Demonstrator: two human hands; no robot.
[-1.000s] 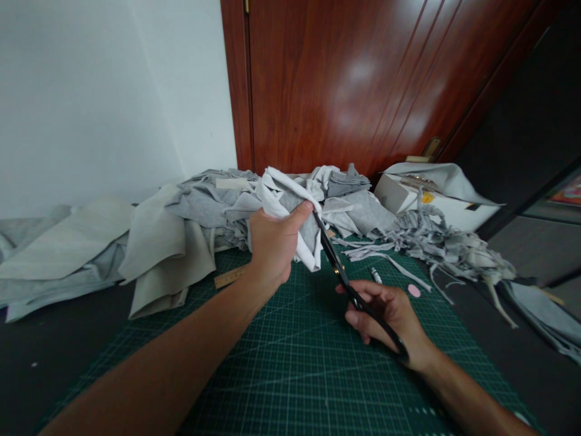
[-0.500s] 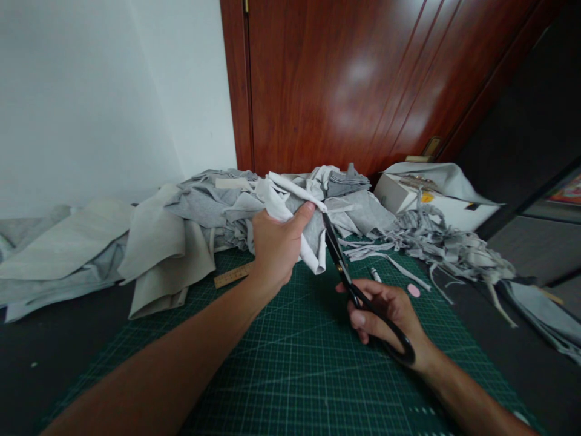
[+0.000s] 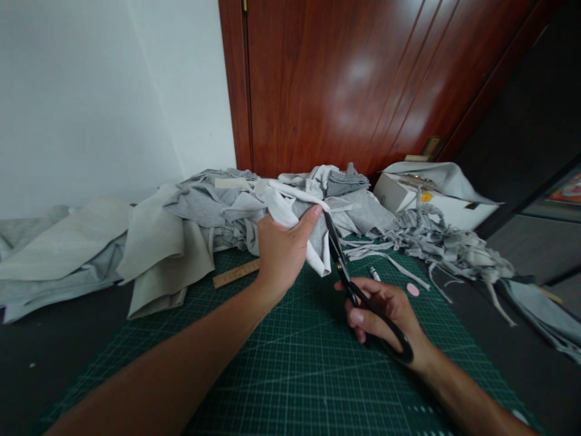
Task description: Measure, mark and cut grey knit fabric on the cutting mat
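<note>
Above the green cutting mat, my left hand pinches a piece of white and grey fabric, its thumb pressed on the top near a folded edge. One flap of the cloth hangs below the fingers. My right hand holds a pair of black scissors by the handles, thumb through the larger loop. The blades point up and away, with their tips at the fabric edge just beside my left thumb. Whether the tips are cutting into the cloth is too small to tell.
A wooden ruler lies left of my forearm. Piles of grey fabric line the back, with cut strips at the right. A white box, a pink disc and a small white item are also there.
My left hand and the fabric have shifted slightly to the right and down. The scissors and my right hand stay almost in place.
</note>
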